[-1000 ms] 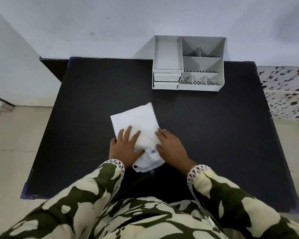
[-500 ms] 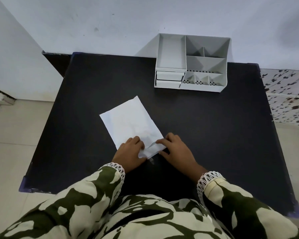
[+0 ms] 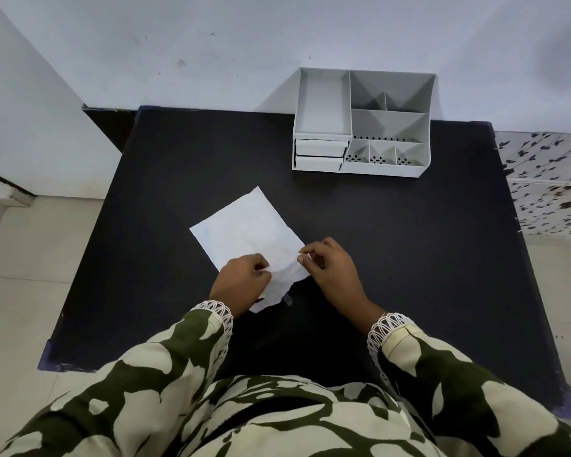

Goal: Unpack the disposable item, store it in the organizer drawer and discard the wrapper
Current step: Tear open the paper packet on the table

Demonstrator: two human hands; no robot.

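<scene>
A flat white packet (image 3: 244, 229) lies tilted on the black table (image 3: 409, 258), its near end crumpled. My left hand (image 3: 241, 280) pinches that crumpled end from the left. My right hand (image 3: 330, 272) pinches the same end from the right with thumb and forefinger. What is inside the wrapper is hidden. The grey organizer (image 3: 363, 123) stands at the table's far edge against the wall, with two closed drawers (image 3: 320, 155) stacked at its front left.
The organizer's open compartments hold nothing that I can see. A white wall runs behind the table. Tiled floor lies to the left, and a flowered cloth surface (image 3: 548, 183) sits beyond the table's right edge.
Both hands slid from pressing flat on the packet to pinching its near end. The packet turned and its far end swung left, and the near end is now pulled up and crumpled.
</scene>
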